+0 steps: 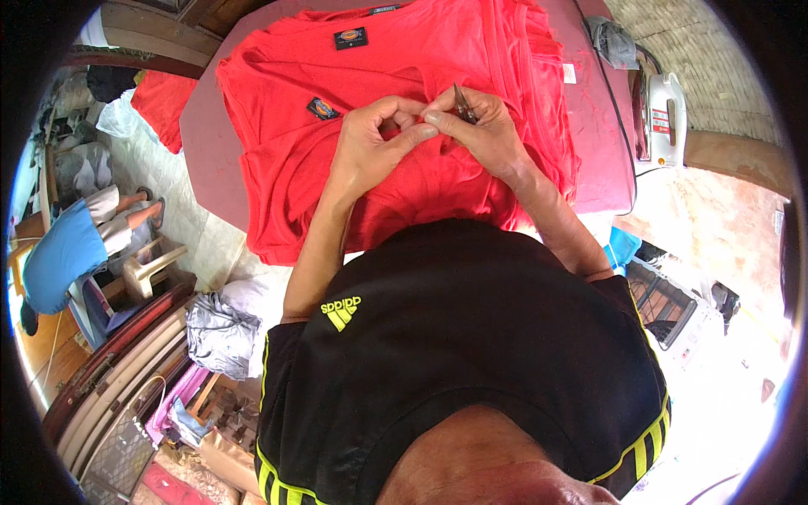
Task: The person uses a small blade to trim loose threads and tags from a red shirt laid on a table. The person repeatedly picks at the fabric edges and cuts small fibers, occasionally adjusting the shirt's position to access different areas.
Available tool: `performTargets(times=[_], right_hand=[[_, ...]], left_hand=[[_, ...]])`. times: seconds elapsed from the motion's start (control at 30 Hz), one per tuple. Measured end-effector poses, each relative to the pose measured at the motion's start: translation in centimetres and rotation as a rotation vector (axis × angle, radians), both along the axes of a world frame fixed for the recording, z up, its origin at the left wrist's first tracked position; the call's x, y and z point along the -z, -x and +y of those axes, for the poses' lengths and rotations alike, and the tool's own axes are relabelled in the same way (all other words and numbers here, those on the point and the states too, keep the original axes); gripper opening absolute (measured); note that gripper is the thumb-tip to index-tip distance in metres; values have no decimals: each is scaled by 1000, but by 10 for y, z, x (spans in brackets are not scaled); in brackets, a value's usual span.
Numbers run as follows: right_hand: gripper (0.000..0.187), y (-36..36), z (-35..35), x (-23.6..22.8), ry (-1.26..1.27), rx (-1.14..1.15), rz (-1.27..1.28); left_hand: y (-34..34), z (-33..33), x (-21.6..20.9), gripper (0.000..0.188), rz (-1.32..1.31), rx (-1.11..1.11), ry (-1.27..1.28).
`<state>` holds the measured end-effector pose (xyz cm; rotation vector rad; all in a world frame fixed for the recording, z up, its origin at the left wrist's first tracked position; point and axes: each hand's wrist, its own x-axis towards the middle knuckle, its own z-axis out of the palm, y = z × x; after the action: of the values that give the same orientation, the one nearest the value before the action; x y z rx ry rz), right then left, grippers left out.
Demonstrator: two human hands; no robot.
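Red shirts (295, 177) with dark neck labels lie piled on a table covered in dull red. Over the middle of the pile, my left hand (374, 139) pinches a bit of red shirt fabric between thumb and fingers; the exact spot is mostly hidden. Close against it, fingertips nearly touching, my right hand (488, 135) is closed around a small dark metal tool (462, 104) that looks like thread snips. Its tip points up and away from me, and the rest is covered by my fingers.
A white iron (666, 119) stands beyond the table's right edge (610, 168), where a black cord runs. Crumpled grey cloth (614, 44) sits at the far right corner. On the left, a person in blue (63, 257) bends near a plastic chair (151, 268). Leaning boards stand lower left.
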<state>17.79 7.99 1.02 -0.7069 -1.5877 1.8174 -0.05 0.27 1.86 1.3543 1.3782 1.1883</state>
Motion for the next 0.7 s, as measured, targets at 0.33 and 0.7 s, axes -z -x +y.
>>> performTargets(times=[0.33,0.7], right_hand=[[13,-8,18,-6,-150,79,-81],[20,-26,31,-17,-355,-330,-310]], left_hand=[[9,4,12,11,-70,32,64],[3,6,5,11,-158,41,71]])
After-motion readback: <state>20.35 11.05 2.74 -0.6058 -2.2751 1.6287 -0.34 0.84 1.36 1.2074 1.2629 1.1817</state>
